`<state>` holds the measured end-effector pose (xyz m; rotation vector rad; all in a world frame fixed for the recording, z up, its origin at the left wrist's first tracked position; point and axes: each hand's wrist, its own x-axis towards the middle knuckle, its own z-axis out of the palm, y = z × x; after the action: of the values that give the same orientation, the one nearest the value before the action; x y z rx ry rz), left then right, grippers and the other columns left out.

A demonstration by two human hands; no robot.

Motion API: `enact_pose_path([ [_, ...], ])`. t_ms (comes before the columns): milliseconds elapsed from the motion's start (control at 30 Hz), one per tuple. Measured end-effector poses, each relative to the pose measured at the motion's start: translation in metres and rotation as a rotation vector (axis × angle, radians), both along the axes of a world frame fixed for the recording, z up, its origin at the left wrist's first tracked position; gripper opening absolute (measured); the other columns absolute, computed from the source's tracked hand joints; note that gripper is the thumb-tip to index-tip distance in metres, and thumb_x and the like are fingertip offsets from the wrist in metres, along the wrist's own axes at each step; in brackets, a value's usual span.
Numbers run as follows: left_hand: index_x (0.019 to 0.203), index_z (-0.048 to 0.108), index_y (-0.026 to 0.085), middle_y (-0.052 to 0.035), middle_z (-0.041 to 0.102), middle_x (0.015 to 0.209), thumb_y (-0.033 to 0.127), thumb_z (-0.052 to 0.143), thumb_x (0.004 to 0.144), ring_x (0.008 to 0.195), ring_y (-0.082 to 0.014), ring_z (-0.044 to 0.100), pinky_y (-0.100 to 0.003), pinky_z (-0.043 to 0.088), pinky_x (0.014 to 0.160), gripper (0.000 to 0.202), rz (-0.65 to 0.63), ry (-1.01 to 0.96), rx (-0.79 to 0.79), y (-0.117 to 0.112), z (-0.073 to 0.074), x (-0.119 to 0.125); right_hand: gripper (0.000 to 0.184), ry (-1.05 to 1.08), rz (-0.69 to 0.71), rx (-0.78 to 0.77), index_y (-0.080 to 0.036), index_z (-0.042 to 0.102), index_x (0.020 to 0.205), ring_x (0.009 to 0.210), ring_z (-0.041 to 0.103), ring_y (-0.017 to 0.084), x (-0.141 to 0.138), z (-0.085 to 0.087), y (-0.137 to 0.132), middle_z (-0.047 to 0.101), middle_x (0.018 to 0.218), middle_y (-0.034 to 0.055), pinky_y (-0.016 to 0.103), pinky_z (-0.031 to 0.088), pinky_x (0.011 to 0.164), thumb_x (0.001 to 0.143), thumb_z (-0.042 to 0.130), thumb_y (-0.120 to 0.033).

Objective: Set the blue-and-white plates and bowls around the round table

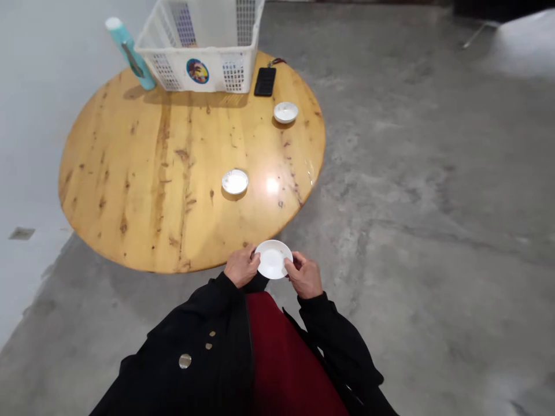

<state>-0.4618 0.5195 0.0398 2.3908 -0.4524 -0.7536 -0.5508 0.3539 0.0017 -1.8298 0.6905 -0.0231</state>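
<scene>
Beside the table (130,231), both hands (241,266) (306,279) pinch a plate (273,261) by its rim — a slack grip could drop it onto the floor (416,277).

Plain room — concrete floor (411,173), wooden table (143,179)

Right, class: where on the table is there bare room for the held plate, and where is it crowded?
For the plate, the widest free patch of table lies left of the near bowl, in front of the basket. A smaller one lies between that bowl and the far bowl. Crowded: the back, where bottle, basket and phone sit close together.
</scene>
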Motion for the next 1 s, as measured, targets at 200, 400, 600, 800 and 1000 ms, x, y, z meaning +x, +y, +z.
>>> enact_pose_path([
  [200, 0.083, 0.059, 0.021, -0.0026, 0.064, 0.07, 0.026, 0.042, 0.095, 0.071, -0.0181, 0.063, -0.028, 0.041, 0.067, 0.021, 0.201, -0.036, -0.01, -0.045, -0.011, 0.054, 0.038, -0.001, 0.146, 0.024, -0.016, 0.071, 0.089, 0.056, 0.058, 0.017, 0.083, 0.003, -0.055, 0.065, 0.065, 0.0034, 0.027, 0.047, 0.051, 0.078, 0.055, -0.048],
  [400, 0.09, 0.062, 0.021, -0.0033, 0.067, 0.075, 0.027, 0.041, 0.096, 0.073, -0.019, 0.064, -0.028, 0.041, 0.068, 0.023, 0.394, -0.118, 0.072, -0.056, -0.002, 0.108, 0.037, -0.068, 0.364, -0.085, -0.017, 0.073, 0.096, 0.069, 0.063, 0.019, 0.172, 0.002, -0.072, 0.067, 0.077, 0.0048, 0.029, 0.051, 0.063, 0.084, 0.053, -0.046],
  [600, 0.108, 0.062, 0.02, -0.0062, 0.072, 0.086, 0.028, 0.039, 0.097, 0.084, -0.024, 0.069, -0.031, 0.044, 0.073, 0.027, 0.513, -0.157, 0.171, -0.047, 0.005, 0.151, 0.033, -0.14, 0.547, -0.249, -0.017, 0.073, 0.095, 0.074, 0.061, 0.02, 0.249, 0.004, -0.061, 0.066, 0.083, 0.0066, 0.032, 0.051, 0.074, 0.083, 0.051, -0.039],
  [800, 0.117, 0.058, 0.016, -0.0112, 0.073, 0.094, 0.025, 0.042, 0.096, 0.094, -0.0292, 0.069, -0.035, 0.047, 0.079, 0.028, 0.722, -0.135, 0.294, -0.055, -0.009, 0.183, 0.035, -0.139, 0.712, -0.327, -0.015, 0.074, 0.101, 0.074, 0.059, 0.021, 0.311, -0.011, -0.053, 0.068, 0.084, 0.0077, 0.034, 0.05, 0.079, 0.081, 0.051, -0.032],
  [1000, 0.118, 0.062, 0.015, -0.0148, 0.07, 0.111, 0.022, 0.04, 0.097, 0.108, -0.0288, 0.065, -0.036, 0.048, 0.088, 0.031, 0.853, -0.114, 0.459, -0.064, -0.013, 0.2, 0.043, -0.087, 0.927, -0.371, -0.012, 0.07, 0.118, 0.089, 0.062, 0.025, 0.348, -0.022, -0.041, 0.071, 0.093, 0.0108, 0.039, 0.049, 0.089, 0.083, 0.05, -0.025],
])
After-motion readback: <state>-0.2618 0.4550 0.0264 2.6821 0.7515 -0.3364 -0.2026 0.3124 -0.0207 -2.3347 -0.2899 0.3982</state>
